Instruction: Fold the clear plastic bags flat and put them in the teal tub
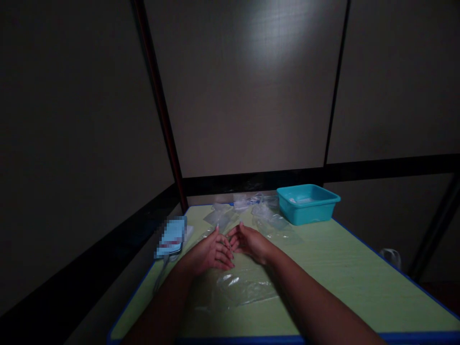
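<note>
My left hand (214, 250) is over the middle of the green table (345, 273), palm turned inward, fingers apart and nothing held. Close beside it, my right hand (249, 241) has its fingers curved and apart, also with nothing visible in it. The fingertips of both hands nearly meet. A clear plastic bag (247, 287) lies flat on the table just below and between the hands. Beyond them lie several crumpled clear plastic bags (268, 213), partly hidden behind the fingers.
A turquoise basin (312, 208) stands at the back right corner. At the left edge lies a light blue, blurred-out object (172, 237) with a cable (161, 273) beside it. Dark-trimmed walls (251, 120) rise behind the table. A whitish bag (391, 258) shows past the right edge.
</note>
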Demonstrator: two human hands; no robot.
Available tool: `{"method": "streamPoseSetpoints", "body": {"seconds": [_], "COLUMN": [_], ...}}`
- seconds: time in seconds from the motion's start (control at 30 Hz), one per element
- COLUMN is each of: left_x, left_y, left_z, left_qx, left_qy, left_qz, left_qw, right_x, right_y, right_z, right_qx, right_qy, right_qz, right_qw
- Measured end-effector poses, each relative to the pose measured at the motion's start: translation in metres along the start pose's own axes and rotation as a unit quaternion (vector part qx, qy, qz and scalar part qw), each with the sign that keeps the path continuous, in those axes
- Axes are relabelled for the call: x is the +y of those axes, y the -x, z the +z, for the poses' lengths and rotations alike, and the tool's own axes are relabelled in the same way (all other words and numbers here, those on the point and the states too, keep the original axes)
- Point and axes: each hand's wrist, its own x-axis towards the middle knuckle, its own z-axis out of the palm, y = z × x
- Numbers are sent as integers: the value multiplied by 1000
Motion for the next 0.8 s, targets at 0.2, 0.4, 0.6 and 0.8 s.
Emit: {"method": "streamPoseSetpoints", "body": {"seconds": [0.2,0.4,0.6,0.8], "left_x": [4,0,2,18], "left_y": [2,0,0,15], "left_z": [2,6,6,23], "left_qx": [33,81,121,179], "left_qy": [-32,-97,-160,-267], "left_qz": [30,68,130,191], "left_qw": [998,990,971,927], "right_x": [4,1,-7,-25], "right_y": [-5,-3,-3,-2], "right_z": [-4,-2,-3,-13], "right_qx": [-3,-13,-18,74], "right_qy": [-50,-43,-53,-32], "right_qz": [44,39,23,-97], "right_qw": [998,998,998,992]}}
